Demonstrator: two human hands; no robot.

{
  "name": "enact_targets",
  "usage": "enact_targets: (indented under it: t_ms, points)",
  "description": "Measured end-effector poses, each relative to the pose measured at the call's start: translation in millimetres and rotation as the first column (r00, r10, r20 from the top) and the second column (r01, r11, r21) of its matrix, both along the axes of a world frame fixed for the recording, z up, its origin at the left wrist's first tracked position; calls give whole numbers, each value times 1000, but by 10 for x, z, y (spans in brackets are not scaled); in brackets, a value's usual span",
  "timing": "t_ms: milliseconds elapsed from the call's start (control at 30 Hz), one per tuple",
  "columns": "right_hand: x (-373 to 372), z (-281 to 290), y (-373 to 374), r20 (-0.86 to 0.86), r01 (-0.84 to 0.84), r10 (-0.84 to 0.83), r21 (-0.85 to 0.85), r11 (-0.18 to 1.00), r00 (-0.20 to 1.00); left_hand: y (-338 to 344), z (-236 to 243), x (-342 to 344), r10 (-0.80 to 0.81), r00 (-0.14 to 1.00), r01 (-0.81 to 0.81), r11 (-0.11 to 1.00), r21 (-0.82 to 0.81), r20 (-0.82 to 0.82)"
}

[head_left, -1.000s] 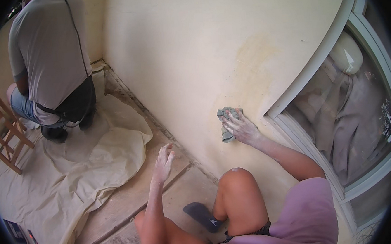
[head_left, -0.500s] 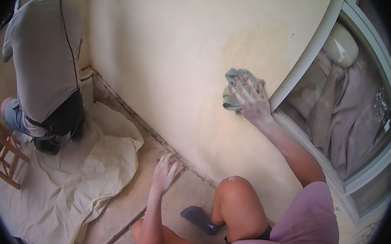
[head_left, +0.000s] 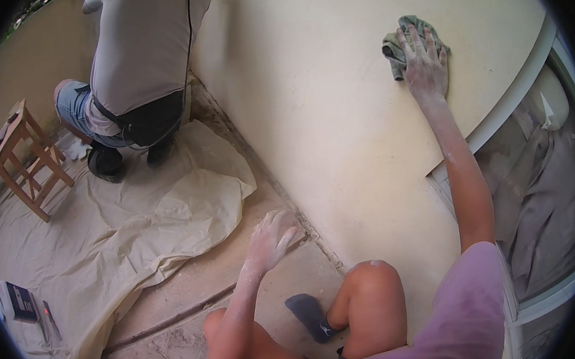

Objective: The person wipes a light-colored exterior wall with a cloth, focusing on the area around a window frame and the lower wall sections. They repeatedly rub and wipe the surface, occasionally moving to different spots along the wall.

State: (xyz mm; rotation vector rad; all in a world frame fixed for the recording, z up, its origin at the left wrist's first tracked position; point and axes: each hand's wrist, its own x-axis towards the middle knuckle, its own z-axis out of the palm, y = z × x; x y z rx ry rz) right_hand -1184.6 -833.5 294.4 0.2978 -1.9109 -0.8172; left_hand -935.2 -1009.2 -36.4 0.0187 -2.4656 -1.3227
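My right arm stretches up against the cream wall (head_left: pixel 336 116). The palm and fingers of my right hand (head_left: pixel 426 70) press a crumpled grey-green cloth (head_left: pixel 395 57) flat on the wall; cloth bunches out above and to the left of the fingers. My left hand (head_left: pixel 270 242) hovers over the floor near the foot of the wall, holding nothing, its fingers loosely bent and its thumb apart. Pale dust coats both hands and forearms. Below the cloth, parts of the wall look yellower than the rest.
A person (head_left: pixel 139 56) crouches at the far left on a pale drop cloth (head_left: pixel 188 193). Beside them stands a wooden stool (head_left: pixel 29 157). A dark-labelled container (head_left: pixel 19 301) sits at the left edge. A framed window (head_left: pixel 539 162) borders the wall at right.
My right hand has slid the cloth up and to the right along the wall. The view has shifted left, bringing more of the stool and the container into sight.
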Motion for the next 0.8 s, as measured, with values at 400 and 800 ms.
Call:
enact_targets:
  t_ms: [400,800]
  points:
    - [-73,-2841,353,469,-294,72,422,857,880,-386,96,412,152,980,-141,986,-93,131]
    - [-337,-3914,92,549,-306,50,385,870,834,-634,64,739,284,927,-196,924,-329,244]
